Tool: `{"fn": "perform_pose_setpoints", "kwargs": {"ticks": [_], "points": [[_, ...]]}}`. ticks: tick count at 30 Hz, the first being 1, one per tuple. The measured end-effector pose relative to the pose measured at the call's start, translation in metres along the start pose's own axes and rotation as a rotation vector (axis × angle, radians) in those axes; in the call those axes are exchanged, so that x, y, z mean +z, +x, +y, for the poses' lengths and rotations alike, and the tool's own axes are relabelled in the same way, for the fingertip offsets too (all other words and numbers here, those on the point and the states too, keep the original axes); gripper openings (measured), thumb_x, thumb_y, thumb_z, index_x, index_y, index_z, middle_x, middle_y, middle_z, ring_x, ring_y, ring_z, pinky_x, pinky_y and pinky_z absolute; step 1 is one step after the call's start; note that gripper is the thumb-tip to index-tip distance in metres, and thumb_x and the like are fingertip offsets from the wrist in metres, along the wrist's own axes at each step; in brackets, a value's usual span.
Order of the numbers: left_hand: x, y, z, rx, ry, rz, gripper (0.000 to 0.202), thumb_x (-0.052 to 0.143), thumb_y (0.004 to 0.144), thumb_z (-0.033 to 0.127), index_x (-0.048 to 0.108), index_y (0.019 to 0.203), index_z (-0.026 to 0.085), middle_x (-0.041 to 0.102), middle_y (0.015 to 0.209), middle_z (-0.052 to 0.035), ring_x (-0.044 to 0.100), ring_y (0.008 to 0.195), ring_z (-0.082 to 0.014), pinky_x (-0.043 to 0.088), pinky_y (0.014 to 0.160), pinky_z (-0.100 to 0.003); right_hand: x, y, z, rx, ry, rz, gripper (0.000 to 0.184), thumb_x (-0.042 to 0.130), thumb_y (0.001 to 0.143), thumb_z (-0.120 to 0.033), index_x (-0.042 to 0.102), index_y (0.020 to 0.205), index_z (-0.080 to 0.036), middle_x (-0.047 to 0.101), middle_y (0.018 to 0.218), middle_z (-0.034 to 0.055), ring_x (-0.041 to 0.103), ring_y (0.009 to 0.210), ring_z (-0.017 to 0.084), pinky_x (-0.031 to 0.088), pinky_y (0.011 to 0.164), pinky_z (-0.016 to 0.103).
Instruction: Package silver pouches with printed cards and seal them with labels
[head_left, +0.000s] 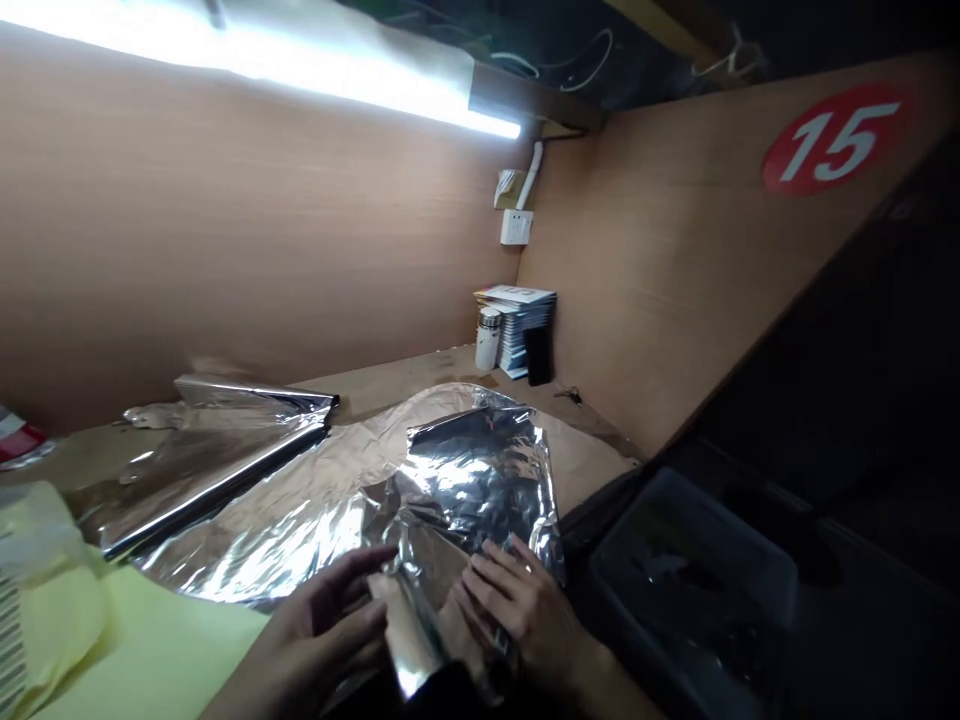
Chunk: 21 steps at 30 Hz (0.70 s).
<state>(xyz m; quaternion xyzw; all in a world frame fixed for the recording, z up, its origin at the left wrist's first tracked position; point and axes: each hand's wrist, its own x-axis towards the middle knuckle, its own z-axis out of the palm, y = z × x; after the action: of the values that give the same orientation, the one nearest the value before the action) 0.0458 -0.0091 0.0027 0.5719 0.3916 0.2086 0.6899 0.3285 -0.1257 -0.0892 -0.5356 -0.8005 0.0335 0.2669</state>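
A crinkled sheet of silver foil (300,510) is spread across the table, with a smaller, shinier foil piece (480,470) lying on it. Close to me at the bottom stands a folded or rolled length of foil (409,630). My left hand (330,620) is at its left side, thumb and fingers apart; whether they touch it is unclear. My right hand (517,610) lies over the foil to the right, its fingers bent together around the foil edge. Its fingertips and the lower foil are partly hidden and blurred.
A foil-like roll (225,480) lies at the left behind yellow sheets (165,640). A stack of booklets (517,325), a white bottle (487,340) and a black phone-like object (538,355) stand in the corner. A clear plastic bin (697,590) sits at right.
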Motion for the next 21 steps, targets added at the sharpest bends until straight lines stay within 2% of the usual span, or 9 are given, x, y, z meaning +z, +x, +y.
{"fn": "perform_pose_setpoints", "kwargs": {"ticks": [2,4,6,8,10,12,17,19,21], "points": [[-0.021,0.021,0.022,0.268,0.281,-0.051,0.095,0.082,0.079,0.049,0.032,0.159,0.037,0.067,0.128,-0.0101,0.064,0.118,-0.0331,0.054,0.100,-0.051,0.009,-0.006,0.015,0.067,0.124,0.107,0.035,0.052,0.104,-0.031,0.066,0.135,-0.023,0.073,0.128,0.0080,0.063,0.129,0.028,0.041,0.117,0.052],[-0.044,0.053,0.040,0.558,0.628,0.049,0.104,0.084,0.077,0.046,0.026,0.162,0.036,0.056,0.146,-0.0121,0.052,0.134,-0.0363,0.043,0.112,-0.056,0.011,-0.009,0.025,0.200,0.247,0.210,0.031,0.052,0.104,-0.037,0.072,0.123,-0.023,0.077,0.114,0.0081,0.070,0.115,0.028,0.051,0.108,0.047],[-0.058,0.090,0.050,0.593,0.788,-0.045,0.099,0.080,0.082,0.048,0.024,0.163,0.031,0.051,0.152,-0.0144,0.049,0.138,-0.0362,0.041,0.113,-0.054,0.009,-0.010,0.027,0.406,0.305,0.341,0.033,0.053,0.103,-0.044,0.076,0.113,-0.023,0.078,0.103,0.0087,0.073,0.102,0.028,0.058,0.095,0.042],[-0.056,0.128,0.052,0.516,0.826,-0.171,0.081,0.066,0.093,0.051,0.028,0.159,0.024,0.066,0.130,-0.0145,0.064,0.119,-0.0307,0.053,0.098,-0.044,0.006,-0.007,0.025,0.583,0.289,0.491,0.034,0.052,0.103,-0.046,0.077,0.105,-0.022,0.077,0.098,0.0094,0.073,0.096,0.028,0.059,0.086,0.039],[-0.041,0.162,0.052,0.475,0.861,-0.173,0.065,0.056,0.099,0.051,0.037,0.151,0.017,0.073,0.094,-0.0077,0.071,0.087,-0.0249,0.056,0.075,-0.035,0.004,-0.001,0.022,0.658,0.189,0.584,0.032,0.053,0.102,-0.044,0.076,0.100,-0.021,0.076,0.098,0.0104,0.070,0.098,0.029,0.057,0.089,0.041],[-0.017,0.185,0.051,0.495,0.924,-0.082,0.057,0.056,0.098,0.047,0.044,0.143,0.014,0.070,0.083,-0.0053,0.068,0.075,-0.0240,0.054,0.069,-0.034,0.001,0.007,0.018,0.695,0.053,0.598,0.026,0.054,0.099,-0.036,0.074,0.098,-0.020,0.074,0.101,0.0112,0.067,0.101,0.030,0.051,0.094,0.044],[0.041,0.179,0.034,0.637,1.043,-0.032,0.040,0.049,0.101,0.040,0.059,0.133,0.018,0.064,0.132,-0.0182,0.060,0.120,-0.0329,0.046,0.103,-0.050,-0.002,0.009,0.007,0.883,-0.074,0.391,0.022,0.052,0.095,-0.018,0.073,0.091,-0.022,0.074,0.095,0.0088,0.066,0.099,0.031,0.045,0.094,0.047],[0.050,0.160,0.015,0.679,1.140,-0.177,0.060,0.059,0.094,0.057,0.057,0.143,0.023,0.055,0.150,-0.0169,0.050,0.136,-0.0388,0.038,0.113,-0.056,-0.008,-0.007,0.007,0.871,-0.063,0.400,0.017,0.058,0.097,-0.027,0.073,0.103,-0.024,0.074,0.102,0.0106,0.066,0.102,0.032,0.046,0.095,0.049],[0.048,0.144,-0.004,0.687,1.257,-0.362,0.086,0.061,0.087,0.072,0.040,0.159,0.029,0.039,0.164,-0.0146,0.035,0.148,-0.0451,0.026,0.120,-0.065,-0.024,-0.030,0.011,0.743,-0.081,0.404,0.044,0.071,0.091,-0.045,0.065,0.129,-0.023,0.068,0.126,0.0166,0.061,0.117,0.038,0.046,0.101,0.053]]}}
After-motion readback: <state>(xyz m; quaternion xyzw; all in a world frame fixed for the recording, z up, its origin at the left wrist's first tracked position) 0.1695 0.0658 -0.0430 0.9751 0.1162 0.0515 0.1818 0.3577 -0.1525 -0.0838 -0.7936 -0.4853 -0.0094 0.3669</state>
